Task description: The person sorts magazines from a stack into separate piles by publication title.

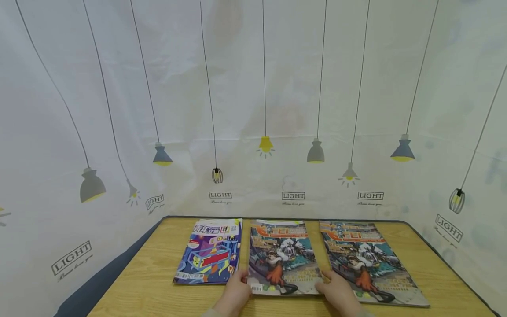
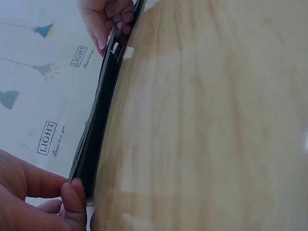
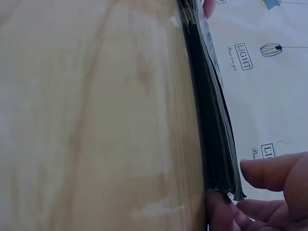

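A magazine stack (image 1: 283,259) lies in the middle of the table in the head view, its cover showing a figure in red and black. My left hand (image 1: 236,291) pinches its near left corner, and my right hand (image 1: 339,290) is at its near right corner. From the left wrist view, the stack's edge (image 2: 100,115) runs between my left hand (image 2: 38,197) and the other hand. In the right wrist view the thumb of my right hand (image 3: 274,192) is beside the stack's corner (image 3: 219,120), with fingers under it.
To the left lies a purple magazine pile (image 1: 210,251). On the right are magazines (image 1: 368,264) with the same cover as the middle ones, close to my right hand. The wooden table (image 1: 130,281) ends at a white curtain (image 1: 245,88) printed with lamps.
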`<state>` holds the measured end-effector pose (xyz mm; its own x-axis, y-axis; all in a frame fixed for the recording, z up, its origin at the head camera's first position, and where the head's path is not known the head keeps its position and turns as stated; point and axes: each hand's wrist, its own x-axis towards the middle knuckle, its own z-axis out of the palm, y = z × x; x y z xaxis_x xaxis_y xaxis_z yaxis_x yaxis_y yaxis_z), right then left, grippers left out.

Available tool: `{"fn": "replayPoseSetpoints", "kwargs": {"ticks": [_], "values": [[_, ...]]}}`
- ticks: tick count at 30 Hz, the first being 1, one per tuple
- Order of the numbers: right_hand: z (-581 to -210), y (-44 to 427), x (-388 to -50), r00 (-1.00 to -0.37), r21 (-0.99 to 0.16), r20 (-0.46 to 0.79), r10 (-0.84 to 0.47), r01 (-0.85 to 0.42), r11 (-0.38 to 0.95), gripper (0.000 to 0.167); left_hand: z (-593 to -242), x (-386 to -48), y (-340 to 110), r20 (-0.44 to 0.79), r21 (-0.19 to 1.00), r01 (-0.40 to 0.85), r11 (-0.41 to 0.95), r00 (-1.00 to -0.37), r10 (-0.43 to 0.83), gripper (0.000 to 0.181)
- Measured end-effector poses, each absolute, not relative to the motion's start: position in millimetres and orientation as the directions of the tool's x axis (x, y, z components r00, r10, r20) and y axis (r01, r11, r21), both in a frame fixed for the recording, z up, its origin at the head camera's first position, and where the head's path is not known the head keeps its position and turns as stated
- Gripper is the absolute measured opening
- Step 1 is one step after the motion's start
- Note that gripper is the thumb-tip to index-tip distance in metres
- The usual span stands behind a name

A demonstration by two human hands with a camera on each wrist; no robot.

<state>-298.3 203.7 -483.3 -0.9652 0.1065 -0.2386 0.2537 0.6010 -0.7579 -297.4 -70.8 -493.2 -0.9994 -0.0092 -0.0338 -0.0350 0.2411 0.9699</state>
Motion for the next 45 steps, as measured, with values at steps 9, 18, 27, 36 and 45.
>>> {"fn": "replayPoseSetpoints", "kwargs": {"ticks": [9, 18, 27, 36, 45], "values": [[-487, 203, -290, -0.964, -0.937, -0.265, 0.035, 0.266, 0.225, 0.069, -495, -295, -75, -0.11, 0.984, -0.106, 0.143, -0.994, 0.025, 0.06], [-480, 199, -286, -0.941, -0.941, -0.337, 0.021, 0.337, -0.024, 0.065, -496, -298, -79, -0.123, 0.989, -0.112, 0.098, -0.985, 0.119, 0.062], [-484, 203, -286, -0.936, -0.928, -0.35, 0.041, 0.353, 0.12, 0.061, -494, -296, -81, -0.195, 0.981, -0.187, 0.057, -0.96, 0.202, 0.064], [-487, 202, -286, -0.942, -0.94, -0.328, 0.074, 0.333, 0.075, 0.062, -497, -295, -79, -0.191, 0.98, -0.197, -0.008, -0.957, 0.218, 0.066], [-487, 200, -282, -0.953, -0.96, -0.266, 0.141, 0.249, -0.126, 0.065, -499, -298, -79, -0.174, 0.977, -0.2, -0.08, -0.953, 0.249, 0.062]]}}
